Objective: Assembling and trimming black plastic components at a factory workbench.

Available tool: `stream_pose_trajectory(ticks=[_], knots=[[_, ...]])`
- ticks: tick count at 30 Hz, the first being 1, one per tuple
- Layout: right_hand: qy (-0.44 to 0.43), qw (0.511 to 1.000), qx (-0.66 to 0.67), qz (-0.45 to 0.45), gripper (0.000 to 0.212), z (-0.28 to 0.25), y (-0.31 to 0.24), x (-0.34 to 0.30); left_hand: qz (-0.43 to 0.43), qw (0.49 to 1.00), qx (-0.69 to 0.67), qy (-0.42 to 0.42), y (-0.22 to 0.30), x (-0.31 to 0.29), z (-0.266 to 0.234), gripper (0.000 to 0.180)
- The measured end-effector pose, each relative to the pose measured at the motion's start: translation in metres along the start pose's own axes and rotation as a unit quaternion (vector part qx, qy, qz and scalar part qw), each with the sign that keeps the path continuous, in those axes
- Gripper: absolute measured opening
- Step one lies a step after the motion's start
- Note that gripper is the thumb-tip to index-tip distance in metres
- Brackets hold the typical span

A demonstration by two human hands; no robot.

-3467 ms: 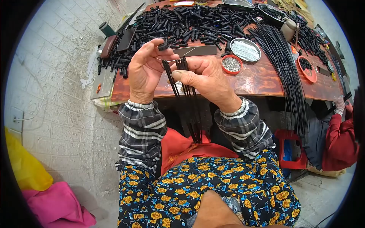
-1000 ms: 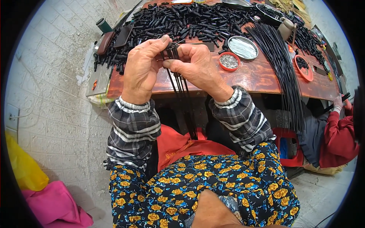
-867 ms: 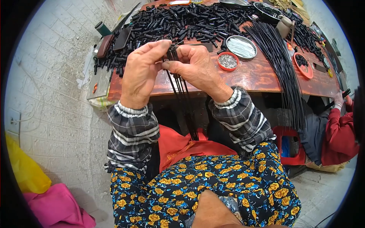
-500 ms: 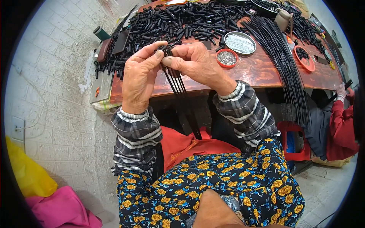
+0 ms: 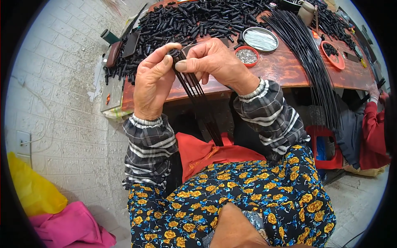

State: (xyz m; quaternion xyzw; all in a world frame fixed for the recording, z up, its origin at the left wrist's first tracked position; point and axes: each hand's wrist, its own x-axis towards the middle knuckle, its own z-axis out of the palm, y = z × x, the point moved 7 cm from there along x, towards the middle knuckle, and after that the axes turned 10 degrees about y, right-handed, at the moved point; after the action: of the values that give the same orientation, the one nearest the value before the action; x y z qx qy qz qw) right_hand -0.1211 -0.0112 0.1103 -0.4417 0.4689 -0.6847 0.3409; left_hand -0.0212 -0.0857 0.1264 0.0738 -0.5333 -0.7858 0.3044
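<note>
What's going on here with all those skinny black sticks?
Someone sits at a table, using both bare hands. The left hand pinches a round black piece at the top of some thin black rods. The right hand holds the rods near their upper ends, and they slant down toward the lap. Black parts are heaped on the table, and a longer bunch of rods hangs over its edge.

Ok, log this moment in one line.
left hand: pinching round black piece | right hand: at thin black rods | rods: slanting toward red cloth | table: loose black parts
</note>
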Motion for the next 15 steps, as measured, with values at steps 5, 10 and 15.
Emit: stream_pose_trajectory(ticks=[5,10,15], knots=[[0.032,0.999,-0.025,-0.026,0.030,0.003,-0.009,-0.006,0.008,1.000,0.009,0.007,0.004,-0.010,0.004,0.030],[-0.006,1.000,-0.021,0.019,0.033,0.008,-0.009,-0.008,0.021,0.999,0.027,-0.020,0.010,-0.017,0.000,0.033],[-0.075,0.996,-0.038,0.013,0.034,0.017,-0.023,-0.013,0.049,0.991,0.018,-0.124,0.014,-0.019,0.009,0.041]])
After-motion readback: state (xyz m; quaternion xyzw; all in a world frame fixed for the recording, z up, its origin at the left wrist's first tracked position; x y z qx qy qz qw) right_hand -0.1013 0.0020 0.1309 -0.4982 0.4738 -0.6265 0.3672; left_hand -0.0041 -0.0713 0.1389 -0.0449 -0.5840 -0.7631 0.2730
